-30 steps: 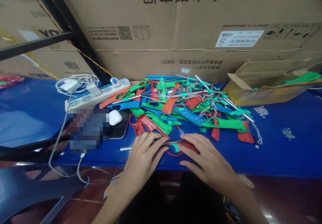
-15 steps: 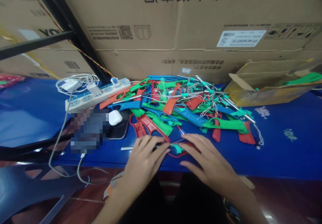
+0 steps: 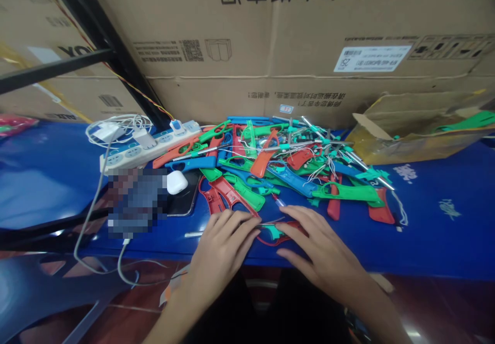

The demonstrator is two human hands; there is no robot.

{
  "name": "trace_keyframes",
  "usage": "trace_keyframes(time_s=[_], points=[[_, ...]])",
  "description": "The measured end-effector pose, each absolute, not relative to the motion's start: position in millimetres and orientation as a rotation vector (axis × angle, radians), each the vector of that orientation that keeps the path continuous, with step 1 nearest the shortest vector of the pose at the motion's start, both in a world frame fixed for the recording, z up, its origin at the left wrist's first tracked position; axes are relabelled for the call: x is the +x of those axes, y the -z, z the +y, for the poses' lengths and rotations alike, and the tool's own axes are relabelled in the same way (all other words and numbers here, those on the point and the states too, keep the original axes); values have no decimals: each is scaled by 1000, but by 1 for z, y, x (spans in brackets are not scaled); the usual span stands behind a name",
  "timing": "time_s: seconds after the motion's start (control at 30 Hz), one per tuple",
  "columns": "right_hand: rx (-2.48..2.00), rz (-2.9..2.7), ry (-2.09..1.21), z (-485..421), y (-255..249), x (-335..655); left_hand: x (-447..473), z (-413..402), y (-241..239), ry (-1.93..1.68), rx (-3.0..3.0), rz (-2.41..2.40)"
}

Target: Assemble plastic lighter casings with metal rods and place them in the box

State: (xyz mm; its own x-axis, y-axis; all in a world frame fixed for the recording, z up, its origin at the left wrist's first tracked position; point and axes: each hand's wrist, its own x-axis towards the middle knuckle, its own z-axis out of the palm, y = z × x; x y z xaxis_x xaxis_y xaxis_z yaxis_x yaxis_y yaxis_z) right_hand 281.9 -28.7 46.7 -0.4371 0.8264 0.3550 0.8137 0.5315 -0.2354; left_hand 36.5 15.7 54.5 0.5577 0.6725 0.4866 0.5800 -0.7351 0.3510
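Near the front edge of the table lies a red lighter casing half (image 3: 266,241) with a teal trigger (image 3: 275,231) set in it. From its left end a thin metal tube (image 3: 192,234) runs out under my left hand (image 3: 226,241). The left fingers are closed over the tube and the casing's front end. My right hand (image 3: 315,241) curls over the red handle, fingertips by the trigger, its thumb lower and a little apart. Both palms hide much of the piece. Just above the right fingers is a small clear and red part (image 3: 278,200).
Behind the hands spreads a heap of red, green and blue lighter casings (image 3: 292,176), with wired tubes. To the left are a power strip (image 3: 133,153), a phone (image 3: 184,199) and a white earbud case (image 3: 177,182). A cardboard box (image 3: 390,145) stands at right.
Almost nothing differs. My hands stay on the red casing, with the left hand shifted very slightly and the view moved a touch.
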Motion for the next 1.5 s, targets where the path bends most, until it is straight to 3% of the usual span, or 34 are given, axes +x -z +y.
trace_keyframes(time_s=[0.5, 0.8, 1.1, 1.5], points=[[-1308, -2311, 49, -27, -52, 278, 47, 26, -70, -676, 2315, 1184], [-1290, -2300, 30, -25, -57, 277, 34, 17, -73, -673, 2678, 972], [-1295, -2305, -23, -26, -55, 278, 33, -4, -64, -614, 3043, 1130], [-1300, -2295, -36, -27, -51, 280, 12, 2, -64, -833, 2530, 1050]])
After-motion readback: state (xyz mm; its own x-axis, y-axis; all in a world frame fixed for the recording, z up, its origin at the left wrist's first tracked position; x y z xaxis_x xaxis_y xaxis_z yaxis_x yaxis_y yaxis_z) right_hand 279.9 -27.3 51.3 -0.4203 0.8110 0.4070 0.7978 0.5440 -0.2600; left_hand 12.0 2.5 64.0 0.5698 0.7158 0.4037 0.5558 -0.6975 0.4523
